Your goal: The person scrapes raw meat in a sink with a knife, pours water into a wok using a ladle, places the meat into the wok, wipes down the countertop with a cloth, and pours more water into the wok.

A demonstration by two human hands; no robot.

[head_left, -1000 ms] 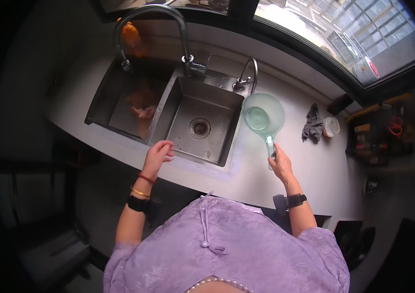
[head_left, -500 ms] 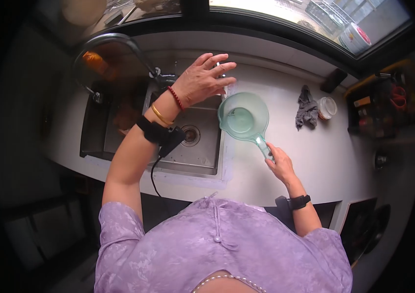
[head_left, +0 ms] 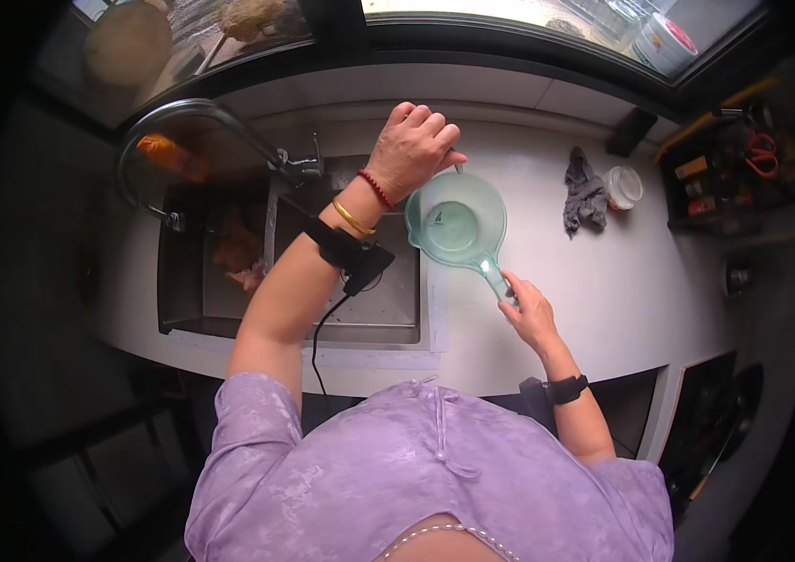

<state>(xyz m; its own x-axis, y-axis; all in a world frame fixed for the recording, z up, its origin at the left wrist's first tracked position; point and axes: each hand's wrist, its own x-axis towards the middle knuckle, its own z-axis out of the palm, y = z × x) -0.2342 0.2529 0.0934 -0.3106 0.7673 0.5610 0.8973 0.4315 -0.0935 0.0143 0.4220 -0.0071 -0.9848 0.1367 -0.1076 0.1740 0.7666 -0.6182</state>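
My left hand (head_left: 414,150) is closed over the small tap behind the right basin. Most of that tap is hidden by the hand; only a bit of metal (head_left: 459,168) shows at its right. Fingers wrapped round the handle, my right hand (head_left: 530,314) holds a translucent green ladle (head_left: 486,220) upright over the counter, just right of the sink. The ladle's bowl opens upward, close below my left hand. My left forearm crosses the steel sink (head_left: 388,290) and covers part of it.
A large curved faucet (head_left: 201,108) arches over the left basin, where pinkish items (head_left: 240,253) lie. An orange object (head_left: 171,155) stands behind it. On the counter's right are a grey cloth (head_left: 585,192), a lidded tub (head_left: 622,187) and a rack (head_left: 730,169) with red scissors.
My left hand has risen from the sink's front edge to the small tap, and its spread fingers have closed. The view has shifted; my right hand still holds the ladle.
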